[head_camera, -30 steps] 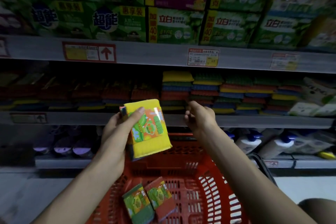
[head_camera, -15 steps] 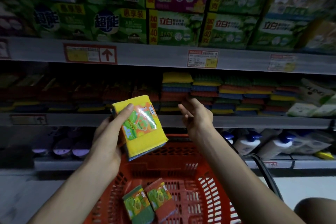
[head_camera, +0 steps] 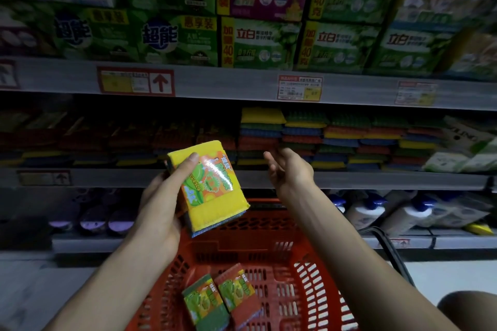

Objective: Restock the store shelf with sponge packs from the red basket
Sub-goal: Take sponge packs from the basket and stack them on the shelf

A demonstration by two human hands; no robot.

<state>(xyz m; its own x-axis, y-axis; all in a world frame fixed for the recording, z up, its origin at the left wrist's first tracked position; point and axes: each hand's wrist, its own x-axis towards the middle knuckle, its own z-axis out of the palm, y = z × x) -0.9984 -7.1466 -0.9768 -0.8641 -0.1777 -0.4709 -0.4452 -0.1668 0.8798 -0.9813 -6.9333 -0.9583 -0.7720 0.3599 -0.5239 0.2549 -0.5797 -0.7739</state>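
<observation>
The middle shelf (head_camera: 376, 179) runs the whole width behind both hands, its grey front lip level with the wrists. On its left stretch the stock sits low and dim, with dark room above it. To the right the stacked sponges (head_camera: 336, 140) rise nearly to the shelf overhead. Open air lies between the hands, over the far rim of the red basket (head_camera: 295, 250). The aisle is dim; detergent boxes (head_camera: 258, 43) fill the top shelf. A green pack (head_camera: 204, 303) and a red pack (head_camera: 239, 290) lie touching on the basket floor. The left hand (head_camera: 161, 204) grips a yellow sponge pack (head_camera: 212, 188), tilted, above the basket and before the shelf lip, thumb across its printed face. The right hand (head_camera: 290, 172) is apart from it and empty, fingers (head_camera: 270, 161) loose and spread, near the stacked sponges.
</observation>
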